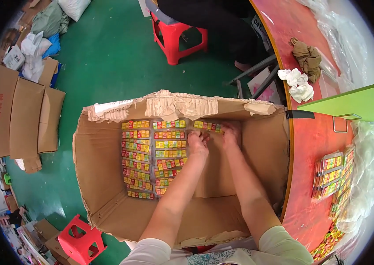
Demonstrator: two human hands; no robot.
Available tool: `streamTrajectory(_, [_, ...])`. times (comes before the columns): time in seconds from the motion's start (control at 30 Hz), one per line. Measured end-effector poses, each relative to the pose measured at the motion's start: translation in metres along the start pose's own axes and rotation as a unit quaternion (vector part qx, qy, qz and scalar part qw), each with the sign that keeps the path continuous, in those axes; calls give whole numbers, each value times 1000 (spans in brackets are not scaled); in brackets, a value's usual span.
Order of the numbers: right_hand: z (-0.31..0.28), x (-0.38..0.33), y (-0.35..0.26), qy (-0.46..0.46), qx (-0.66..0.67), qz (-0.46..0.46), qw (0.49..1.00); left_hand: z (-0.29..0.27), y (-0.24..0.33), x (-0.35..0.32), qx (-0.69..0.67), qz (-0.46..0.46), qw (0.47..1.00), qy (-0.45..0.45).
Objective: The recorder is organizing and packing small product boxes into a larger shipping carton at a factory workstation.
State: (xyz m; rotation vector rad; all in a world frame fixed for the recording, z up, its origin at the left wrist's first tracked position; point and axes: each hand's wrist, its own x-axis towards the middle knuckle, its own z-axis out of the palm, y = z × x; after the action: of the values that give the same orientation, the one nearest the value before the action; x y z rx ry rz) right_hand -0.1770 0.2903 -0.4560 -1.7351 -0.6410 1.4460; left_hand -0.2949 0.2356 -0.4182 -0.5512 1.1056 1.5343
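Note:
Both my arms reach down into a large open cardboard box (103, 150) with torn top edges. At its far wall, my right hand (230, 134) closes on the right end of a pack of small colourful boxes (207, 126). My left hand (198, 142) is at the left end of the same pack, its fingers curled in against the near edge; part of their grip is hidden. Two columns of similar red, yellow and green packs (170, 153) lie in rows over the left part of the box's bottom. My left forearm covers some of them.
On the right a red table (304, 176) carries stacked packs (328, 172), crumpled cloths and clear plastic. A green panel (350, 101) juts over it. Red stools (83, 238) stand on the green floor, and a person sits at the far side. Flattened cartons (23, 117) are at left.

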Motion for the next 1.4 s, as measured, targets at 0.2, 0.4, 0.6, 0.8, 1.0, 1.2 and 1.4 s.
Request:
streamTrajectory(0.2, [22, 6, 13, 3, -87, -149, 985, 2, -5, -10, 46, -23, 998, 48])
streamTrajectory(0.4, [27, -2, 4, 68, -315, -266, 908, 6, -6, -2, -5, -43, 999, 8])
streamTrajectory(0.6, [28, -9, 0, 133, -306, -172, 927, 8, -3, 14, -10, -1, 997, 72])
streamTrajectory(0.8, [1, 46, 61, 144, -352, -123, 917, 21, -17, -5, 25, -56, 997, 54])
streamTrajectory(1.0, [34, -55, 0, 46, -397, -67, 914, -43, 17, 43, -43, 13, 999, -24])
streamTrajectory(1.2, [-49, -185, -131, 23, -219, -282, 934, 19, -46, -115, 22, -133, 956, -261])
streamTrajectory(1.4, [-143, -355, -262, -19, -221, -547, 807, 31, 16, -245, 206, 89, 943, -247])
